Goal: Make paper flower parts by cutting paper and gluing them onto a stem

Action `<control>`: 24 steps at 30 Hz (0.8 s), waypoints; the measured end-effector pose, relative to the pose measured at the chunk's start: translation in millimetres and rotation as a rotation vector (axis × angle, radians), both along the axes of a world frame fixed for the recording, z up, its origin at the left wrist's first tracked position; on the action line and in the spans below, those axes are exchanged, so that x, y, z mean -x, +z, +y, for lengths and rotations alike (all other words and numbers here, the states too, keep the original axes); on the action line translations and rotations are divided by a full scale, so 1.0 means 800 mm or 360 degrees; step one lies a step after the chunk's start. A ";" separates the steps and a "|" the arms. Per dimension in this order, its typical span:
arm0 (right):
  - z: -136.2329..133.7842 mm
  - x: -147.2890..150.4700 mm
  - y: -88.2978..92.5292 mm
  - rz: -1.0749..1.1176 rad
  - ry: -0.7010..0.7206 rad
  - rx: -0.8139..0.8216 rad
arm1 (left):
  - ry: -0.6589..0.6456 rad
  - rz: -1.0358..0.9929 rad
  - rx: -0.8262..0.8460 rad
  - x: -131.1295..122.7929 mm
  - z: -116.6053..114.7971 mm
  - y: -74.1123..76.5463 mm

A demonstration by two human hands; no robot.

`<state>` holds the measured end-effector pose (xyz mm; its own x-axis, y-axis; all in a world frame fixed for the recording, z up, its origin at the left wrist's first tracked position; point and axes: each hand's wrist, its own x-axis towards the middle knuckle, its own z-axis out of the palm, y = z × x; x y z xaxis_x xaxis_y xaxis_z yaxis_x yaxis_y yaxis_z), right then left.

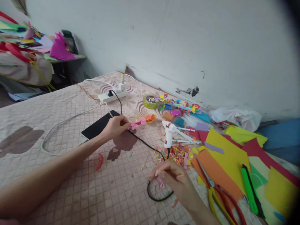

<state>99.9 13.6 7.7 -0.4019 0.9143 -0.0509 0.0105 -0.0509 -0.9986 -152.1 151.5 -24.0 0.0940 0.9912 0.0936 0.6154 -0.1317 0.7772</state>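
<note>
My left hand (117, 125) is closed in a pinch on one end of a decorated paper stick (142, 121), with pink and orange paper petals along it. The stick lies just above the patterned cloth, right of a dark tablet (99, 125). My right hand (172, 176) hovers over the near part of the table with its fingers curled and pressed together; whatever they hold, if anything, is too small to make out. A black cord loop (159, 199) shows beneath it. Beyond that hand stands a white hot glue gun (168, 134), with paper scraps (177, 154) around its base.
A white power strip (113, 95) with plugs and cords sits at the back. Rolled tape (150, 102) and paper sticks lie by the wall. At right are coloured sheets (225, 150), scissors (212, 184) and a green cutter knife (249, 190).
</note>
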 end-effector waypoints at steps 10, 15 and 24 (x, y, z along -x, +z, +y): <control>-0.018 -0.068 -0.009 -0.0137 -0.0627 -0.0192 | 0.0020 0.0058 -0.0123 0.000 -0.024 0.017; -0.037 -0.110 0.009 -0.0384 -0.0941 -0.0385 | 0.0048 0.0069 -0.0135 0.013 -0.042 0.018; -0.062 -0.171 0.042 -0.0602 -0.1639 -0.0740 | 0.0146 0.0195 -0.0187 0.023 -0.082 0.026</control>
